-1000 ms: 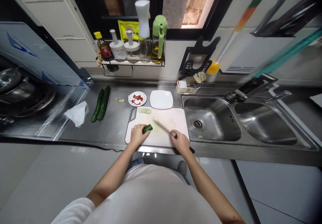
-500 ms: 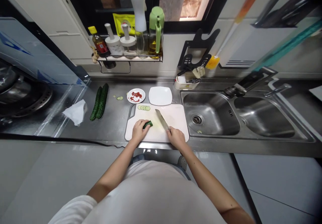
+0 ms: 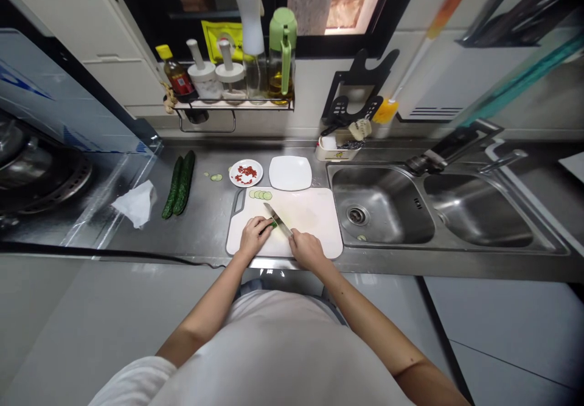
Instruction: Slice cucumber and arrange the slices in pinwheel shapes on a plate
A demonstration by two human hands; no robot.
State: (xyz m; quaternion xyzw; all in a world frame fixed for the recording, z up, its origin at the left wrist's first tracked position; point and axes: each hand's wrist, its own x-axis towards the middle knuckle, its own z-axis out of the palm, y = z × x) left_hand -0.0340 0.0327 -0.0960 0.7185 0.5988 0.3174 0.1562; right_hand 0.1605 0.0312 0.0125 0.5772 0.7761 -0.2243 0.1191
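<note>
On the white cutting board (image 3: 314, 211), my left hand (image 3: 254, 236) is closed on a short piece of cucumber (image 3: 273, 224), which is mostly hidden by the fingers and the blade. My right hand (image 3: 306, 249) grips the handle of a kitchen knife (image 3: 278, 218). Its blade slants toward the upper left, at the right end of the cucumber piece; whether it has entered the flesh I cannot tell. Several pale cucumber slices (image 3: 260, 195) lie overlapping in a row near the board's far left corner.
Behind the board stand a small plate (image 3: 234, 179) with chopped red bits and a white square plate (image 3: 290, 173). Two whole cucumbers (image 3: 178, 185) and a crumpled white cloth or tissue (image 3: 135, 204) lie to the left. A double sink (image 3: 383, 205) adjoins the board's right side. A bottle rack (image 3: 237, 106) hangs above.
My right hand has brought the knife leftward, from apart on the board to the cucumber piece. My left hand has stayed nearly in place, holding the cucumber.
</note>
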